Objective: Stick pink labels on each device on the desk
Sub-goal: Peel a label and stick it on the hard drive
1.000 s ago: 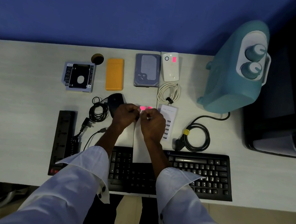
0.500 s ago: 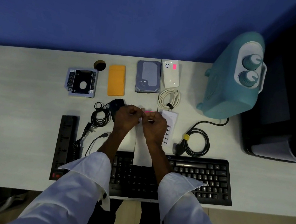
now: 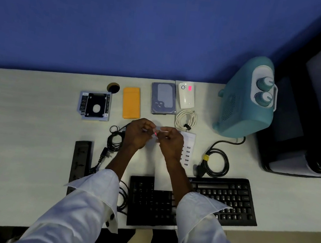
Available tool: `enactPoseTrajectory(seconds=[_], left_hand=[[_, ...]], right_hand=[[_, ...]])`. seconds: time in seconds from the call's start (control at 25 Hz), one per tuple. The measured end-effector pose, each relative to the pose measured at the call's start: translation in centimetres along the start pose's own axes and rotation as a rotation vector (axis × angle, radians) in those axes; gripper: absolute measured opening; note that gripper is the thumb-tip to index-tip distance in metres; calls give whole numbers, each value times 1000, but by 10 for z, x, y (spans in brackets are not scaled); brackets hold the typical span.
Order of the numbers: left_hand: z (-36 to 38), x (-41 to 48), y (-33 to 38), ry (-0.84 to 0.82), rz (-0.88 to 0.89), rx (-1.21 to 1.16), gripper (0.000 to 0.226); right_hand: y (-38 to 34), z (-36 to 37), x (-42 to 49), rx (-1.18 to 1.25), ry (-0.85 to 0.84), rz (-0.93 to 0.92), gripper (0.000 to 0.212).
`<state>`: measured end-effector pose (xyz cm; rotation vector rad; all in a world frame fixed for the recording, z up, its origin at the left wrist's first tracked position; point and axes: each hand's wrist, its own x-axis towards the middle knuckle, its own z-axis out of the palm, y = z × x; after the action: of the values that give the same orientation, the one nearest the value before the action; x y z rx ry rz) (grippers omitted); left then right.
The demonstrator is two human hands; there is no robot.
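My left hand (image 3: pixel 137 135) and my right hand (image 3: pixel 170 143) meet above the middle of the desk, fingertips pinched together. A small pink label (image 3: pixel 155 134) shows as a sliver between them. A white label sheet (image 3: pixel 158 174) hangs down from the hands over the keyboard (image 3: pixel 227 199). One pink label (image 3: pixel 189 88) is stuck on the white device (image 3: pixel 187 99) at the back. I see no label on the grey hard drive (image 3: pixel 163 98), orange case (image 3: pixel 131 102), drive caddy (image 3: pixel 94 105), white USB hub (image 3: pixel 188 151), power strip (image 3: pixel 80 164) or teal heater (image 3: pixel 243 103).
A coiled white cable (image 3: pixel 186 119) lies behind my right hand. A black cable coil (image 3: pixel 216 163) sits right of the hub, and another black cable bundle (image 3: pixel 115 137) lies left of my left hand. A dark bin (image 3: pixel 306 140) stands right of the desk, against the blue wall.
The hands have stayed together over the same spot. The pink patch between the fingers has shrunk from two bright spots to a thin sliver. The camera has tilted, so the desk sits lower in view.
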<state>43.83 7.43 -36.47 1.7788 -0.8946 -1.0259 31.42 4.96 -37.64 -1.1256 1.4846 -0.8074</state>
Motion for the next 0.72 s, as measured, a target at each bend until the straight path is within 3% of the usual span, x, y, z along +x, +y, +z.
enactPoseTrajectory(seconds=[0.32,0.52,0.72], left_hand=[[-20,24,-3,-36,55,56,8],[-12,55,2,34,26,39,10],[6,100,-1,154,-5,183,11]], right_hand=[[-30,11,3,174,-69,148,14],[-41,17,53,37,-103,188,7],[-61,35,126,-235,0,-2,10]])
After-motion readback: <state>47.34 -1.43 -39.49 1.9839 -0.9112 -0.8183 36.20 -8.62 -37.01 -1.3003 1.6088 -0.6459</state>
